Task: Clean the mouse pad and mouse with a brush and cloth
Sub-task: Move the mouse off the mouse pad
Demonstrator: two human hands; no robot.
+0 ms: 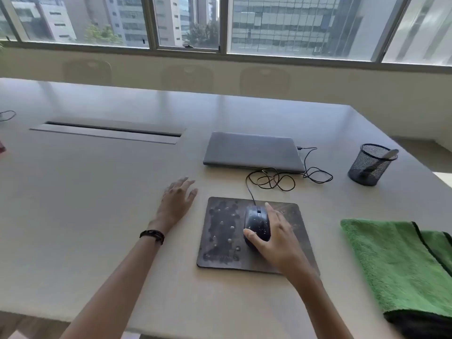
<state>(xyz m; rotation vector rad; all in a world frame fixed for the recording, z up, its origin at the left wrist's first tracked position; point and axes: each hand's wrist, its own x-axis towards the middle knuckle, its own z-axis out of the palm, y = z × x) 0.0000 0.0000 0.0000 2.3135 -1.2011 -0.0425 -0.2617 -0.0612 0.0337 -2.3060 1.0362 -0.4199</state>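
1. The right hand (276, 237) is reaching in from the near edge of the table (97, 192) and wrapping around the mouse (257, 222): the thumb is pressing its left flank, the index finger is stretching along its right side, and the palm is covering its rear, so the fingers are clasping it.
2. The left hand (176, 201) is lying palm down on the bare tabletop just left of the mouse pad (225, 236), fingers spread and loosely extended, gripping nothing; a dark braided band (152, 235) is circling its wrist.
3. The mouse is sitting on the mouse pad, toward its far right part. It is a dark, glossy, rounded shell speckled with pale flecks; its thin black cable (271, 179) is looping in a tangle toward the closed grey laptop (252, 151) near the table's far right side.
4. The mouse pad is lying flat close to the near edge, a dark rounded rectangle dotted with pale specks and smears; lettering along its near edge is too blurred to read.
5. A green, fluffy cloth (396, 260) with black trim is lying at the right edge, partly cut off by the frame.
6. A black mesh cup (370, 165) is standing near the far right corner, holding a grey-handled tool; whether that is the brush is hard to tell.
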